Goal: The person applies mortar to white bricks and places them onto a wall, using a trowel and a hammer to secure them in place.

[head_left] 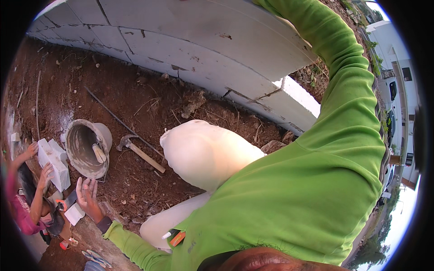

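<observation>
My left hand [89, 198] is raised with its fingers apart, just below the rim of a mortar-smeared bucket [69, 147]; I cannot tell whether the fingertips touch it. A trowel-like tool with a pale handle [98, 153] lies inside the tipped bucket. My right arm [346, 67], in a green sleeve, reaches over the end of a pale block wall [172, 49]; the right hand itself lies beyond the picture's top edge. On the soil between the bucket and my knee rests a claw hammer [143, 155] with a wooden handle.
At the left, another person's hands [44, 174] hold a white block [55, 165]. Close by is a smaller white block piece [74, 214]. A thin metal rod [118, 118] lies across the reddish soil. Stones and roots line the wall's foot. Parked vehicles [391, 122] stand far right.
</observation>
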### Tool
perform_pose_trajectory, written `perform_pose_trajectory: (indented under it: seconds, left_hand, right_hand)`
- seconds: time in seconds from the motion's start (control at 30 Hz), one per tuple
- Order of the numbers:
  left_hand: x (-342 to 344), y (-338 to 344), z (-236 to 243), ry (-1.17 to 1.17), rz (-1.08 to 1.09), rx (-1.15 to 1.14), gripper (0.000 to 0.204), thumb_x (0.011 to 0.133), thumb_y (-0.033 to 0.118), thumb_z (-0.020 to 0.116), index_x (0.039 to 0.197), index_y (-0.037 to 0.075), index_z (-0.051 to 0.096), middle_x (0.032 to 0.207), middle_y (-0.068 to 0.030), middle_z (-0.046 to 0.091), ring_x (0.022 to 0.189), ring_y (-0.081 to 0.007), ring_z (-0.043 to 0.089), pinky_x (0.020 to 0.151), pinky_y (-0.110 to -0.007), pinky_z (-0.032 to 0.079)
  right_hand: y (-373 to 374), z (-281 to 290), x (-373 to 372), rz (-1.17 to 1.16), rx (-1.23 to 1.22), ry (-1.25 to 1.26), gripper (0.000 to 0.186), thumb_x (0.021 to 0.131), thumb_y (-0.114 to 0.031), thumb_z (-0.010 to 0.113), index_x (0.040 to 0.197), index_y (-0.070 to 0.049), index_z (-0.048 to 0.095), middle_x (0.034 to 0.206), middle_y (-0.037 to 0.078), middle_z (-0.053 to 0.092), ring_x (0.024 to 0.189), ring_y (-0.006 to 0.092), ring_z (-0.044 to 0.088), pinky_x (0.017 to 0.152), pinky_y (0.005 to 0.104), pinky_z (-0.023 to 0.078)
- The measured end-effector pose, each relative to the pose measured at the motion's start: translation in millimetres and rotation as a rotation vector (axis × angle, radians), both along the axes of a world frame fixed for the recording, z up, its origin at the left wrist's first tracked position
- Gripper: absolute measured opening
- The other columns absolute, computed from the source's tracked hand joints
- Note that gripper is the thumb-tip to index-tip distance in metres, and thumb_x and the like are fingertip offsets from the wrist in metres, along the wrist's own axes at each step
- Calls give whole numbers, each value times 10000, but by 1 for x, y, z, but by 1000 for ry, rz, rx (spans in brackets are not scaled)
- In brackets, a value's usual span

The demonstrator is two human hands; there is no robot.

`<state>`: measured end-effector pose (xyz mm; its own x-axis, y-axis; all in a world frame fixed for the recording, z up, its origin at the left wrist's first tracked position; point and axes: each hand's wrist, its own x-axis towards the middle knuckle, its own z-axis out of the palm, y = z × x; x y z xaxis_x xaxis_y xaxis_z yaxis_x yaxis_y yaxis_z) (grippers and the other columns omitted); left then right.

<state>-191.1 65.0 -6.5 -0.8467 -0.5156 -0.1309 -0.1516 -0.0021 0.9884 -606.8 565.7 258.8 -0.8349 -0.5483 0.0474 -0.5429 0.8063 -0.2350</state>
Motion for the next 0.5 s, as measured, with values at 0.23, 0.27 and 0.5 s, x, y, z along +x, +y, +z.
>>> perform_pose_trajectory:
  seconds: [0.23, 0.27, 0.5]
  left_hand:
    - [-1, 4, 6, 33, 3, 3, 508, 1054, 245, 588, 1454, -38, 451, 1238, -176, 630, 1181, -322, 662, 1049, -437, 529]
    - [1, 3, 7, 34, 9, 10, 508, 1053, 244, 590, 1453, -38, 451, 1236, -176, 629, 1178, -322, 664, 1046, -435, 532]
    - [-5, 15, -10, 72, 53, 59, 511, 1033, 226, 626, 1425, -60, 464, 1206, -183, 638, 1124, -330, 686, 998, -426, 571]
  right_hand:
    - [5, -4, -4, -47, 32, 21, 918, 707, -544, 840, 1532, -344, 491, 1249, 237, 673, 1175, 380, 641, 1020, 454, 497]
    - [3, -3, -5, -37, 27, 20, 920, 705, -546, 842, 1531, -344, 493, 1248, 238, 674, 1178, 380, 640, 1020, 454, 498]
    - [-3, -14, -11, -51, 78, 76, 837, 775, -515, 805, 1517, -254, 520, 1230, 222, 691, 1173, 370, 647, 1008, 452, 505]
